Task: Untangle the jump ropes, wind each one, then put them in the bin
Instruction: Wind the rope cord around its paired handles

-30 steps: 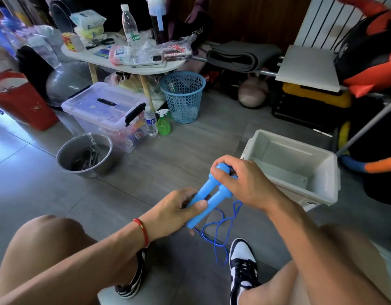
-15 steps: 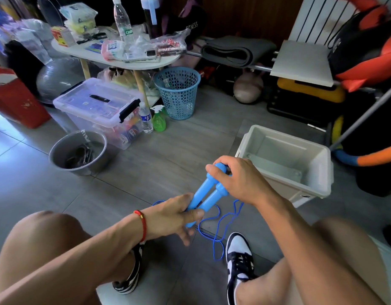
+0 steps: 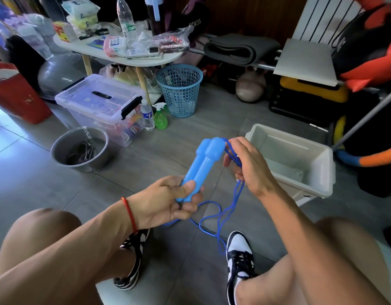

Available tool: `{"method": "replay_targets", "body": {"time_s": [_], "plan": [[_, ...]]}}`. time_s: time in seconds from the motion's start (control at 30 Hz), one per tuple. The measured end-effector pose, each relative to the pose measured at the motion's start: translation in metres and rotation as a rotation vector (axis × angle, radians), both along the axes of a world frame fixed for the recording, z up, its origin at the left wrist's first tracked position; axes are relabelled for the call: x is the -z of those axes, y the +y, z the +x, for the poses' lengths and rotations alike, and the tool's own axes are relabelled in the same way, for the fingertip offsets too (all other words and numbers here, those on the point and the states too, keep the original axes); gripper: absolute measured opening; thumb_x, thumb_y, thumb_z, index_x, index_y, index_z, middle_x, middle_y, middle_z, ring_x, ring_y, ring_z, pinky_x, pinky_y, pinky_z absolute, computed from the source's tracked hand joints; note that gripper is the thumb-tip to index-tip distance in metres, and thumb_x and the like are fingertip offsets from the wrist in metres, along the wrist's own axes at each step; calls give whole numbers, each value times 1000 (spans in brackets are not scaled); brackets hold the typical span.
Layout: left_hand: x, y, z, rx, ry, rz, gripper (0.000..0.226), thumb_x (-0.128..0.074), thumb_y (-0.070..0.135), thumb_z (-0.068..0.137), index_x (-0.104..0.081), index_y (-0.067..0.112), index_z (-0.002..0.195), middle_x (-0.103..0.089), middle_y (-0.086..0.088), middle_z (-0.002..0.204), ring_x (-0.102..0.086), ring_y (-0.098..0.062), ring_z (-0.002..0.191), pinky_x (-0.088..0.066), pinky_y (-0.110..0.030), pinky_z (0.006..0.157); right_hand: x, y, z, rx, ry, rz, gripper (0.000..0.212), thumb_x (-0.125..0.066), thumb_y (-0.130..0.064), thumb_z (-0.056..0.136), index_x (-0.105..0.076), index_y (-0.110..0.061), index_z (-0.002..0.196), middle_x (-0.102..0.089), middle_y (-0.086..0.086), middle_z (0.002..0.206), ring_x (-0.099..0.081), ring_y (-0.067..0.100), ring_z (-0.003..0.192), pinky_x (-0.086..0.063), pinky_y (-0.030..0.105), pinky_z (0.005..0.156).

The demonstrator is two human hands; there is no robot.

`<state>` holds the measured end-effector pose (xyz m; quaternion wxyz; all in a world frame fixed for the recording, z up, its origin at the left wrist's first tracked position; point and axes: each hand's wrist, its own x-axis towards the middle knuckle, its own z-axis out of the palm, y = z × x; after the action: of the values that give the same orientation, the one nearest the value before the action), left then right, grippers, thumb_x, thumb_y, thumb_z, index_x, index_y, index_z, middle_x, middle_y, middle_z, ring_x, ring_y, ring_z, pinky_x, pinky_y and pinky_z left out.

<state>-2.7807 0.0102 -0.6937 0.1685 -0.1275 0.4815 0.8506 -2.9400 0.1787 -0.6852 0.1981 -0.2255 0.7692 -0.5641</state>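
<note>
Two light blue jump rope handles lie side by side, tilted up to the right. My left hand grips their lower ends. My right hand sits just right of the handle tops and holds several strands of the thin blue rope. The rope hangs from that hand in loose loops down to the floor between my shoes. The white bin stands on the floor right behind my right hand, open and with no rope in it.
A metal bowl holding dark items sits on the floor at left. Behind it are a clear lidded storage box, a water bottle, a green spray bottle and a blue mesh basket. A cluttered low table stands at the back.
My right hand left the handle tops and now holds the rope strands beside them. My left hand closed more firmly around the lower ends, and the handles rose.
</note>
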Motion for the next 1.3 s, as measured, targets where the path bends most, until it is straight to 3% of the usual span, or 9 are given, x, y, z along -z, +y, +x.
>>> {"method": "replay_targets", "body": {"time_s": [0.17,0.37,0.5,0.6,0.7,0.87,1.03,1.2,1.3], "plan": [[-17,-8,-11,-231,83,203,27,-45,16,101,-52,2,123,-47,-4,78,-40,-11,60,-28,-18,49,20,-6,26,-62,411,250,37,-38,-50,99,-63,-23,96,-64,-3,69,-61,25,70,-51,39,68],[-13,-3,-10,-76,102,285,34,-41,19,105,-42,0,133,-47,-3,81,-38,-9,64,-41,-17,49,8,-12,44,-444,479,379,23,-28,-44,106,-36,-38,85,-62,2,76,-59,32,76,-50,45,73],[-11,-7,-5,21,90,310,41,-45,21,103,-43,5,141,-44,-3,83,-36,-10,66,-36,-17,51,7,-5,41,-571,361,461,23,-35,-40,108,-46,-27,92,-55,-3,73,-55,27,71,-48,42,70],[-12,-7,-7,-41,75,215,28,-46,18,103,-44,8,129,-48,-5,81,-42,-12,65,-39,-19,54,9,-6,47,-558,236,387,22,-34,-48,106,-50,-38,97,-65,7,84,-62,29,79,-53,47,77],[-20,-22,-12,-255,61,56,19,-49,12,100,-43,9,118,-51,-9,80,-46,-15,62,-38,-21,54,15,-2,42,-453,182,422,22,-35,-49,105,-45,-30,98,-65,10,88,-62,28,84,-51,47,81],[-19,-33,-12,-490,-37,-141,12,-44,6,105,-51,-2,112,-53,-18,92,-45,-19,57,-34,-25,48,17,10,37,-410,283,513,27,-39,-35,107,-55,-27,86,-52,-12,65,-49,3,61,-38,21,61],[-23,-42,-15,-607,24,-25,15,-42,7,106,-52,-1,114,-63,-18,97,-44,-17,58,-34,-22,50,13,11,40,-342,168,473,36,-39,-39,105,-64,-28,83,-43,-6,60,-44,11,59,-46,39,65],[-11,-56,-15,-581,-53,-315,15,-41,6,107,-51,3,118,-52,-11,82,-40,-17,55,-30,-25,49,-7,19,43,-287,547,653,20,-47,-48,101,-53,-29,100,-64,-10,76,-57,22,81,-47,38,74],[0,-54,-14,-468,-80,-531,16,-41,6,107,-55,7,117,-54,-9,80,-38,-16,54,-30,-23,49,-20,30,37,-257,756,661,22,-50,-52,97,-53,-30,98,-65,-12,82,-59,20,81,-48,37,71]]}}
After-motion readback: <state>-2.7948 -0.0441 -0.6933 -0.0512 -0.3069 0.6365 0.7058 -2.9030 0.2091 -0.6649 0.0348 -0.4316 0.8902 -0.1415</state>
